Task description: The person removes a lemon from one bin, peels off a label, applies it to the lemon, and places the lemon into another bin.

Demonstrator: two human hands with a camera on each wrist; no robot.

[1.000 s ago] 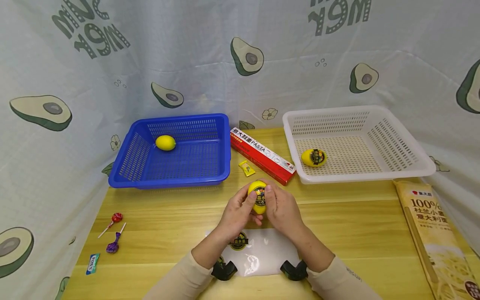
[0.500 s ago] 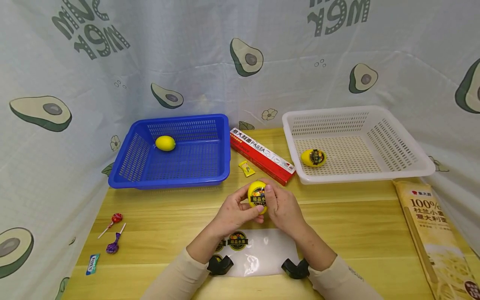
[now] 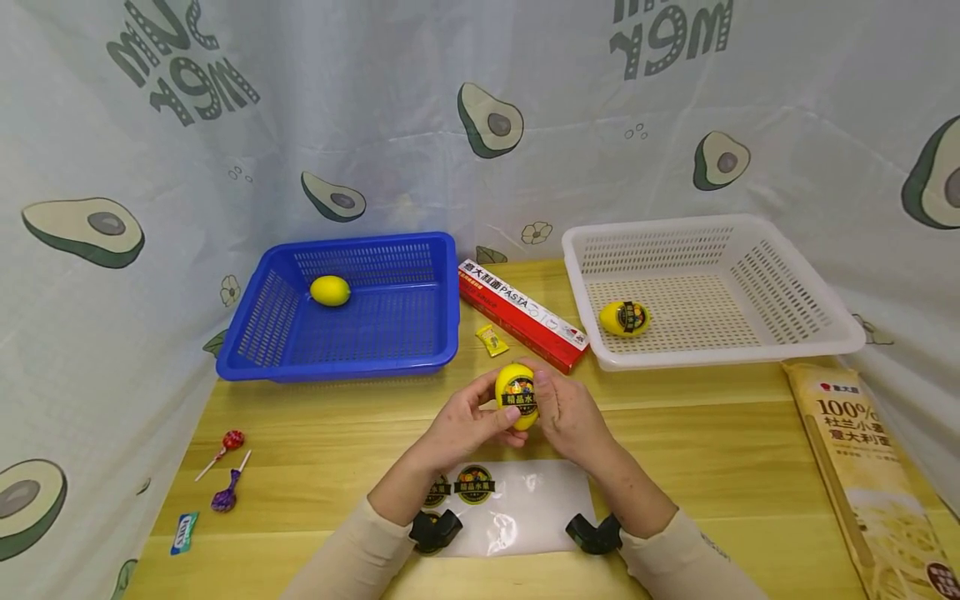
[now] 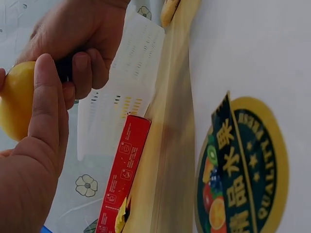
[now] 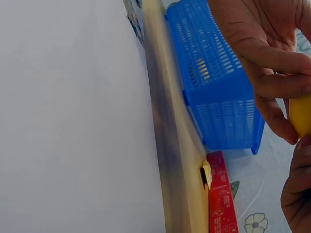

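Observation:
Both hands hold a yellow lemon (image 3: 505,408) above the table, near the middle of the head view. A round black-and-gold fruit label (image 3: 519,393) lies on its front. My left hand (image 3: 463,423) grips the lemon from the left, thumb at the label's lower edge. The right hand (image 3: 567,414) holds the other side, its thumb over the label's right edge. In the left wrist view, the lemon (image 4: 17,99) shows between the fingers of both hands. Below the hands lies a white label sheet (image 3: 536,500) with several matching labels (image 3: 475,484) at its left end.
A blue basket (image 3: 420,367) with one plain lemon (image 3: 330,291) stands back left. Back right, a white basket (image 3: 705,360) holds a labelled lemon (image 3: 613,319). Between them lie a red pasta box (image 3: 525,317) and yellow candy (image 3: 492,340). Lollipops (image 3: 225,498) lie left, a pasta bag (image 3: 870,467) right.
The left thumb has slid down from the label to its lower edge, and more of the label shows. The lemon has turned slightly. The head view has shifted a little.

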